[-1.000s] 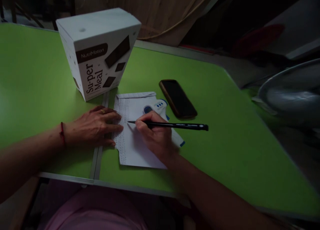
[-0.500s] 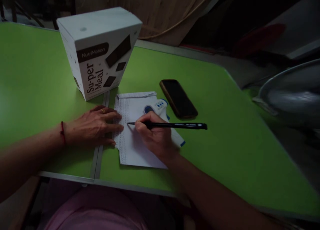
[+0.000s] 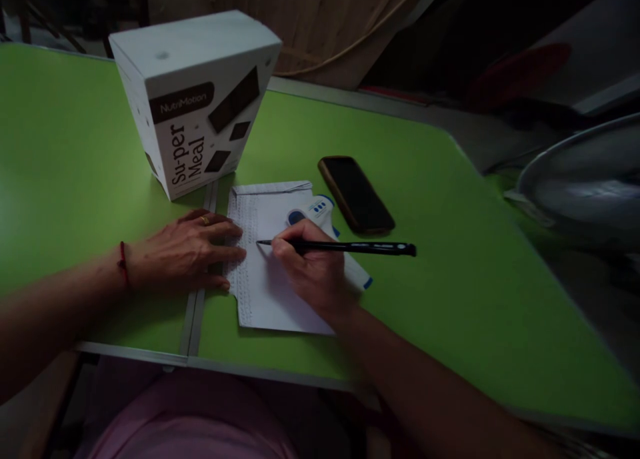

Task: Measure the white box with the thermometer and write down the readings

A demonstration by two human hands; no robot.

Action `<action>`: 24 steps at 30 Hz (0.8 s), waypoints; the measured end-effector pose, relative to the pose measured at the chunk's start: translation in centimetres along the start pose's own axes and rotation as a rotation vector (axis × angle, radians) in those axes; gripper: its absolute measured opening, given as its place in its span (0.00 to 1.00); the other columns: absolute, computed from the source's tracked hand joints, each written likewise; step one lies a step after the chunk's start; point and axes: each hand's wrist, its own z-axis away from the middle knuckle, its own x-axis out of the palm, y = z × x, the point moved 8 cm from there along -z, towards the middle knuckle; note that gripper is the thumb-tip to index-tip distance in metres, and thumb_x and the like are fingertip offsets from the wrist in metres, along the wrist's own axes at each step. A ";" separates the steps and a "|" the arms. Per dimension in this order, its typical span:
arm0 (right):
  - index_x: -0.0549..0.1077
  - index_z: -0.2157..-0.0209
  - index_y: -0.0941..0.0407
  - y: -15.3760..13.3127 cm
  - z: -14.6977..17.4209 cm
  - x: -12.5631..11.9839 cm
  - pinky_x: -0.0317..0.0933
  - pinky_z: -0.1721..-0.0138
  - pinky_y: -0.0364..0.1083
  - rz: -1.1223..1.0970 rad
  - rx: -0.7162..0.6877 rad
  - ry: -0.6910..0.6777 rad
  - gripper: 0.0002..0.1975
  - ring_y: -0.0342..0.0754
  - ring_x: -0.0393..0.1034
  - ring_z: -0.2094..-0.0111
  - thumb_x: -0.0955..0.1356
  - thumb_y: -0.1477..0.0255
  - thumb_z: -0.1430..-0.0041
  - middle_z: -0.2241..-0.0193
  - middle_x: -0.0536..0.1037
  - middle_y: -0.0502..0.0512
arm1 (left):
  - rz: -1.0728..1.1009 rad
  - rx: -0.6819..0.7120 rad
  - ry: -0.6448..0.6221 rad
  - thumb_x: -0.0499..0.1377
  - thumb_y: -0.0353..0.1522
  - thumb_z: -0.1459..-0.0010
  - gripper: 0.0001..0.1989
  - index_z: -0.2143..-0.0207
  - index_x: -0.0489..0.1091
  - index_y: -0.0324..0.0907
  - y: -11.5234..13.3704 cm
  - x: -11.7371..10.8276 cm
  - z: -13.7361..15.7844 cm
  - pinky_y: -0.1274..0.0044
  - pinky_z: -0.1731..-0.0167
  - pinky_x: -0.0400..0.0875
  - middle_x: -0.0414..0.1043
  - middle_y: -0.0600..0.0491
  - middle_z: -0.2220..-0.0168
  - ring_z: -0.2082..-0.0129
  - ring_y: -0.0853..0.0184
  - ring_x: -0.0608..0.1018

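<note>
My right hand (image 3: 315, 266) grips a slim black pen (image 3: 360, 247) close to its point, thumb and fingers pinched around the barrel. The pen lies over a sheet of white paper (image 3: 285, 306), its long axis running almost level from side to side: the nib points left, towards my other hand, and the blunt end juts out to the right past the paper, over the bare counter (image 3: 475, 299). Whether the nib touches the sheet I can't tell. My left hand (image 3: 195, 249) lies flat and loose, gripping nothing, fingertips resting on the paper's left edge.

Beneath my writing hand is a white plastic device (image 3: 317, 207) with blue trim; it overlaps the sheet, and my hand covers its middle. Just beyond it a dark-screened phone (image 3: 356, 194) in a brown case lies aslant. A tall white carton (image 3: 200, 112), printed "NutriMotion Su-per Meal", stands upright beyond my left hand, near the paper's far corner.

The paper is folded over along its far edge, with small, dense handwriting down its left side. The counter is smooth, faintly glossy green, edged in pale metal, and a narrow metal strip (image 3: 195, 319) crosses it under my left hand.
</note>
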 end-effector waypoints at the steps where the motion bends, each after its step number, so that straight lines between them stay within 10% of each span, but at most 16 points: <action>1: 0.67 0.76 0.52 0.0 0.0 0.0 0.59 0.75 0.44 0.000 -0.005 0.001 0.06 0.42 0.60 0.78 0.66 0.72 0.46 0.81 0.68 0.45 | 0.002 0.001 -0.003 0.65 0.41 0.36 0.20 0.45 0.72 0.43 0.0 0.0 0.0 0.55 0.40 0.64 0.69 0.41 0.40 0.40 0.46 0.71; 24: 0.66 0.77 0.52 -0.2 0.1 0.0 0.56 0.78 0.43 -0.017 -0.023 0.014 0.07 0.42 0.59 0.79 0.66 0.73 0.46 0.82 0.66 0.44 | 0.015 0.002 -0.013 0.64 0.42 0.36 0.20 0.45 0.72 0.43 -0.1 0.1 0.0 0.55 0.40 0.64 0.69 0.40 0.40 0.39 0.46 0.71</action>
